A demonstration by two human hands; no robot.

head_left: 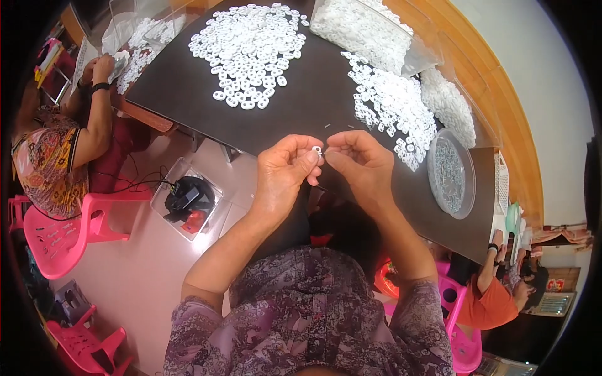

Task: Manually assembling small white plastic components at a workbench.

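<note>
Just above the near edge of the dark table [295, 116], my left hand [281, 175] pinches a small white plastic piece [317, 150] between thumb and fingers. My right hand [365, 164] is close beside it, thumb and fingertips pressed together; what they hold, if anything, is hidden. Beyond my hands lies a heap of white oval pieces with holes [251, 47]. Smaller white plastic pieces [392, 103] spread out to the right. A round clear dish [463, 212] contains many small metal pins. Two loose pins [327, 126] rest on the tabletop past my fingers.
A clear box [411, 62] full of white pieces stands at the far side, with another white heap [448, 103] beside it. Left, a co-worker [56, 156] handles white pieces near a pink chair [69, 232]. A clear bin [213, 216] sits on the floor. Another person [498, 297] is at right.
</note>
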